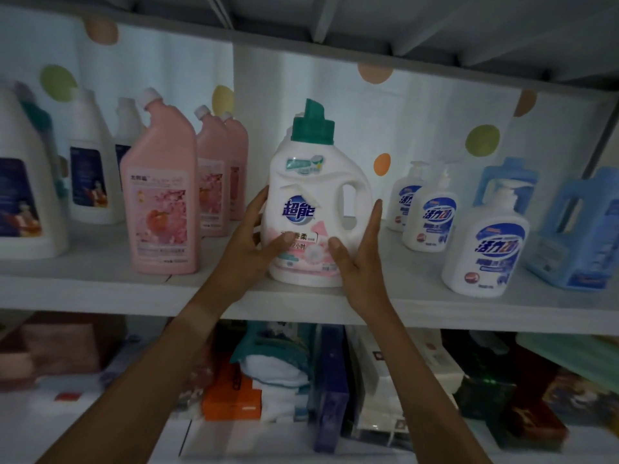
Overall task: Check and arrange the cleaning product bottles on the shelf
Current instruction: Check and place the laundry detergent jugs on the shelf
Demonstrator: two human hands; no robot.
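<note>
Below the hands, the lower shelf holds an orange cardboard box (pixel 231 398), a folded white and teal cloth (pixel 276 358) just right of it, a dark blue upright box (pixel 330 390) and a dark red box (pixel 536 420) farther right. A white backdrop with coloured dots (pixel 435 105) hangs behind.

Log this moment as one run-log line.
step: arranging | left hand: holds detergent bottle | right hand: holds same bottle | bottle: upright on shelf
</note>
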